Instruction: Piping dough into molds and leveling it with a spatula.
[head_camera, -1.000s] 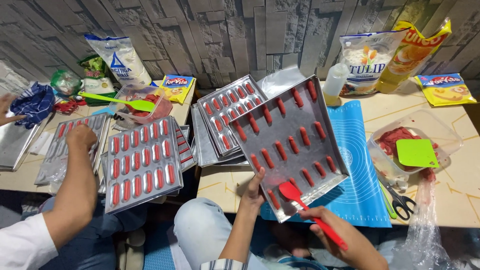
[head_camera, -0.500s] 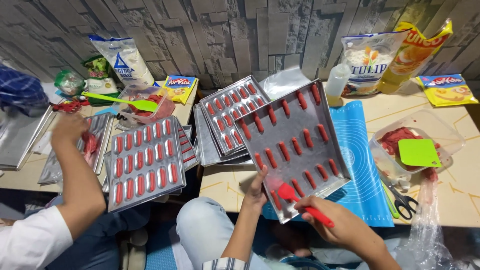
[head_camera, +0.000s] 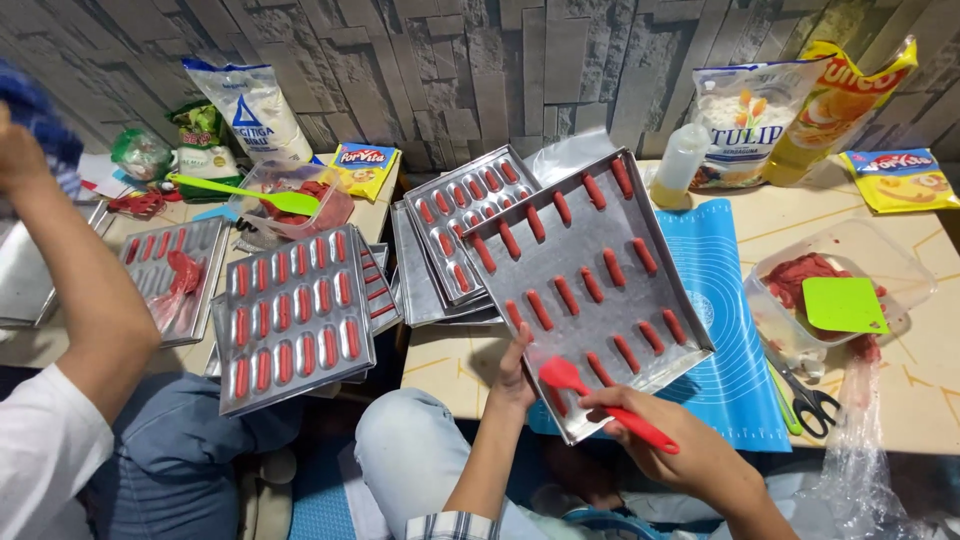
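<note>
- Two hands work at a metal tray (head_camera: 640, 235) tilted toward the person, its near corner hanging over the table's (head_camera: 930, 375) front edge.
- The left hand (head_camera: 516, 372) is curled around the tray's near-left edge, thumb on top, fingers hidden underneath.
- The right hand (head_camera: 668, 448) is closed around the handle of a red spatula (head_camera: 600, 400); the spatula's head lies on the tray's near corner, just beside the left hand.
- Short red dough strips (head_camera: 567, 295) lie in slanted rows across the tray, each apart from the next.
- The tray leans on a stack of moulded pans (head_camera: 455, 225) at its far left and overlaps a blue mat (head_camera: 735, 350) on the right.
- Right of the mat stands a clear tub (head_camera: 900, 265) holding red dough, with a green scraper (head_camera: 843, 304) lying on top.
- Scissors (head_camera: 805, 400) lie just in front of the tub.
- Left, across a gap, another moulded pan (head_camera: 293, 315) with red-filled hollows sits on a second table.
- Another person's arm (head_camera: 75, 270) in a white sleeve reaches up at far left; what that hand holds cannot be told.
- A green spatula (head_camera: 245, 192) rests over a tub on that table, near flour bags (head_camera: 250, 105) against the wall.
</note>
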